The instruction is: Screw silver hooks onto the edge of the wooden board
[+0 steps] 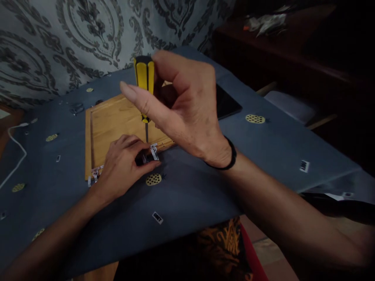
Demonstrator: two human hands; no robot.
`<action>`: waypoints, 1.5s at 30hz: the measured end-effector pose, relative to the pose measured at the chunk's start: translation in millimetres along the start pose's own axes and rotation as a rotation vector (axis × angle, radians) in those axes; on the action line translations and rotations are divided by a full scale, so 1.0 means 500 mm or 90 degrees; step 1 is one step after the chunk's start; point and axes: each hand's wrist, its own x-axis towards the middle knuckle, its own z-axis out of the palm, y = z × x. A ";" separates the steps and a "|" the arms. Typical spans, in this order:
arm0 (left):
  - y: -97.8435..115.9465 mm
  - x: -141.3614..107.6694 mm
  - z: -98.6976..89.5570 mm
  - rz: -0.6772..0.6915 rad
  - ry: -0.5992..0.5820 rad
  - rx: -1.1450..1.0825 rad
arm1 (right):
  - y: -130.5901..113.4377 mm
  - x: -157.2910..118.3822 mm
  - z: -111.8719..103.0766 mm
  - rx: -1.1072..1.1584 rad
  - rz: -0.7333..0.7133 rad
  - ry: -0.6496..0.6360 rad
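My right hand (190, 105) is around a yellow-and-black screwdriver (144, 78), its thumb stretched along the near side and the other fingers partly hidden behind. The screwdriver stands nearly upright, shaft down, its tip close to a metal hinge (154, 151) at the near edge of a wooden cabinet door (113, 117). Whether the tip touches a screw I cannot tell. My left hand (121, 166) rests on that edge, thumb and forefinger closed about the hinge. A second metal hinge (95, 173) sits at the door's near left corner, partly behind my left wrist.
A blue patterned cloth (193, 203) covers the table. Beyond my right hand lies a flat black panel (227, 102). Small dark metal pieces (76, 109) lie left of the door, and a white cable (17, 142) runs along the left side. Patterned curtain hangs behind.
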 end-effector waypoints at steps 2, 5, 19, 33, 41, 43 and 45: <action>-0.002 0.000 0.001 0.008 0.006 -0.013 | 0.003 0.000 -0.001 -0.026 -0.006 -0.046; -0.002 0.000 0.002 0.013 0.016 -0.018 | 0.007 0.000 0.000 -0.075 0.007 -0.104; 0.000 -0.002 0.005 0.026 0.029 -0.004 | 0.005 -0.001 0.006 -0.133 0.081 -0.231; 0.002 0.000 0.001 0.015 0.023 -0.024 | 0.012 -0.007 0.017 -0.179 -0.005 -0.260; 0.001 -0.002 0.001 -0.003 0.003 -0.026 | 0.005 -0.011 0.021 -0.109 0.054 -0.256; 0.000 -0.002 0.003 -0.003 0.009 -0.020 | 0.007 -0.011 0.020 -0.113 0.055 -0.252; 0.000 -0.003 0.002 -0.008 0.008 -0.021 | 0.007 -0.011 0.019 -0.115 0.060 -0.256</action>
